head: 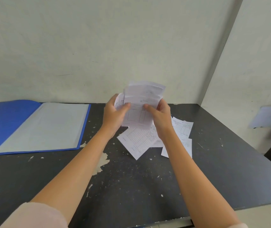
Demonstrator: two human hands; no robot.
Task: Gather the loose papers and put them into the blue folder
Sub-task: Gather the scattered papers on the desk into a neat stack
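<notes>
Both hands hold a small stack of white printed papers (141, 99) upright above the black table. My left hand (114, 115) grips its left edge with the thumb on the front. My right hand (160, 116) grips the right edge the same way. Under the hands, several loose printed sheets (138, 142) lie overlapping on the table, and more loose sheets (183, 129) lie to their right. The blue folder (32, 127) lies open flat at the left, showing a pale grey inner page.
The black table (131, 186) has chipped paint and a front edge near the bottom right. A pale wall stands close behind. A blurred white sheet (267, 116) and a dark shape show at the far right edge.
</notes>
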